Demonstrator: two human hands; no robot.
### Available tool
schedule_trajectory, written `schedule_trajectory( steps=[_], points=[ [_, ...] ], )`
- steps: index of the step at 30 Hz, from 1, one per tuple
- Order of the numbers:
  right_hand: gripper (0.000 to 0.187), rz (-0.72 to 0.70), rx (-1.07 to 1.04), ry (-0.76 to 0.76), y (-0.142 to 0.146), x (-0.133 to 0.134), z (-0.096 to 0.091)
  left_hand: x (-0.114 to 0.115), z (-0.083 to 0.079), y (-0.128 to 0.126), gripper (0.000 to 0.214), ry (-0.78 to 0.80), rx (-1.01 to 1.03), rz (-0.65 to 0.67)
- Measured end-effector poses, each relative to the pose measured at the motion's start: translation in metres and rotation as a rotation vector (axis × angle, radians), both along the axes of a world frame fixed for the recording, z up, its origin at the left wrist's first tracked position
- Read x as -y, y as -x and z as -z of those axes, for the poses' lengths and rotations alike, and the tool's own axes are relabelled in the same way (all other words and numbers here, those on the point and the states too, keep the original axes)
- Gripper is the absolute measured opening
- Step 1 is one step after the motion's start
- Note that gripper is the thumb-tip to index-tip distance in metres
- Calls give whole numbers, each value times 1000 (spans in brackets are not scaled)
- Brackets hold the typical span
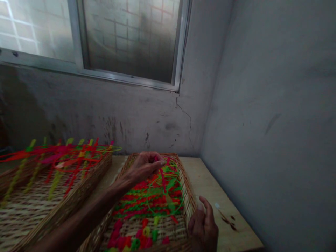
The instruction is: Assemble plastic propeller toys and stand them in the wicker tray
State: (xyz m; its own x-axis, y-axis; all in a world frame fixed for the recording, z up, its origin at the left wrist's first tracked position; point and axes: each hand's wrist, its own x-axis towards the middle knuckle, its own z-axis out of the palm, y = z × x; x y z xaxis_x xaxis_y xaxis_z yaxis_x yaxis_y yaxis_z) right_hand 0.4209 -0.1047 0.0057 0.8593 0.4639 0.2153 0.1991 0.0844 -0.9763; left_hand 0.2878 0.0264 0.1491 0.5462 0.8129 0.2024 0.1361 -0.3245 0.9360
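My left hand (145, 164) reaches over a wicker tray (188, 196) and pinches a pink plastic strip (160, 171) at its far end, fingers closed on it. Red, green and pink strips (152, 199) lie across the tray in rows, with loose green loops above them. My right hand (203, 225) rests on the tray's right rim near the front, fingers curled against the wicker. Short coloured pieces (136, 241) sit at the tray's near end.
A second wicker tray (78, 196) stands to the left, with red, pink and yellow-green strips (60, 154) sticking out over it. Both rest on a wooden table (220, 203) in a corner of grey walls under a frosted window (126, 38). Dark marks (228, 220) dot the table at right.
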Motion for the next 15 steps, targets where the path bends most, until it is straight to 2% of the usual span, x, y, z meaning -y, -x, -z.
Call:
schedule_trajectory(
  steps=[5, 8, 11, 15],
  points=[
    [61, -19, 2, -2, -1, -1, 4, 9, -11, 9, 25, 4, 51, -33],
    [57, -34, -22, 29, -3, 1, -2, 16, -15, 14, 25, 12, 104, -38],
    [47, -76, -20, -2, -3, 5, -10, 27, -19, 19, 24, -8, 147, -70],
    [42, -165, -114, -105, 21, 8, -17, 50, -22, 31, 19, -108, 173, -130]
  ],
)
